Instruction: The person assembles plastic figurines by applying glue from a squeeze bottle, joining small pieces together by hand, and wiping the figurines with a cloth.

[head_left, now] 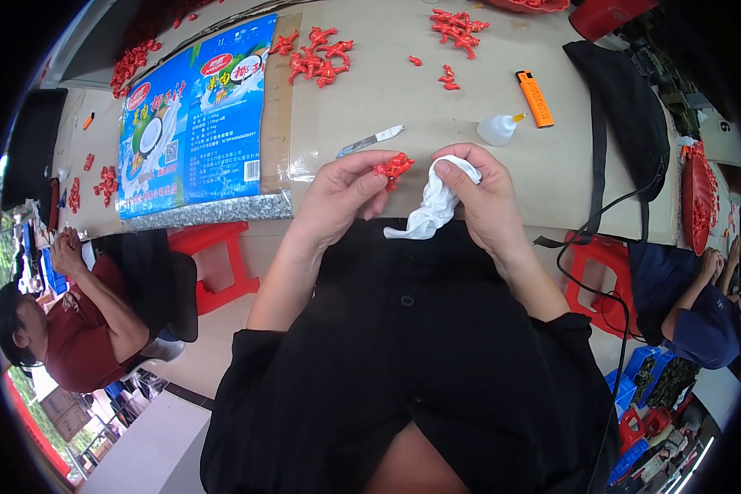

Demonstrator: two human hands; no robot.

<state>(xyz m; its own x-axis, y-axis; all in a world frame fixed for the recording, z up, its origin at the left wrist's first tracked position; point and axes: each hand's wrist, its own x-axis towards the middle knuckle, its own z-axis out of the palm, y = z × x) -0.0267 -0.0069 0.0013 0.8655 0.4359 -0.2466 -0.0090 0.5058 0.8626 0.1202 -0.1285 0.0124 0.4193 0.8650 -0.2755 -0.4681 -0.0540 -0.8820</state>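
Between the thumb and fingers of my left hand (342,194) is a small red figurine (395,169), held above the table's near edge. My right hand (487,196) pinches a crumpled white cloth (428,207), whose loose end hangs down toward my left hand. The cloth and the figurine are apart. Just beyond my left hand a pen-like tool (372,141) with a pale tip lies on the table. Past my right hand stand a small white squeeze bottle (497,129) with a yellow tip and, beside it, an orange lighter (535,99).
Several red figurines (319,59) lie in a cluster at the far side, with another pile (459,31) further right. A blue printed cardboard sheet (198,115) covers the left of the table (403,90). A black strap and cable (598,148) run along the right. Co-workers sit on both sides.
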